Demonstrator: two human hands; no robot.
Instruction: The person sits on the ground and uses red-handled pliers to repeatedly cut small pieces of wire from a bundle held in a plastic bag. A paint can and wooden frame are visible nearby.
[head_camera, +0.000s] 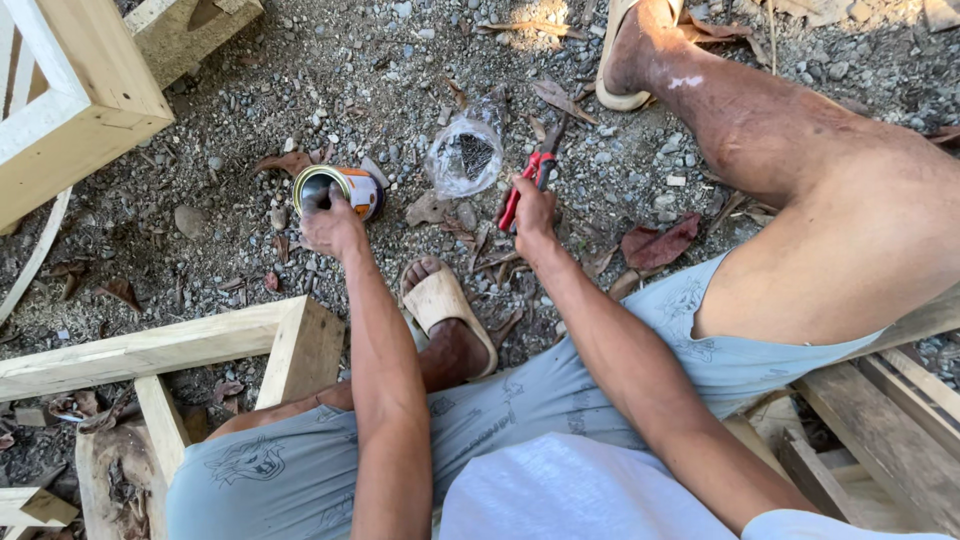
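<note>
My left hand (328, 222) reaches into the open mouth of a small metal can (345, 186) that lies tipped on the gravel, its fingers at the rim. My right hand (531, 212) is closed around red-handled pliers (530, 172), whose dark jaws point away from me toward the upper right. Between the two hands, a little farther out, lies a clear plastic bag (463, 155) with dark small nails inside. Whether the left hand holds anything from the can is hidden.
I sit on wooden planks (880, 420) with my legs spread, sandalled feet (447, 305) on gravel strewn with dry leaves. A pale wooden frame (160, 350) lies at the lower left, another wooden frame (70, 110) at the upper left.
</note>
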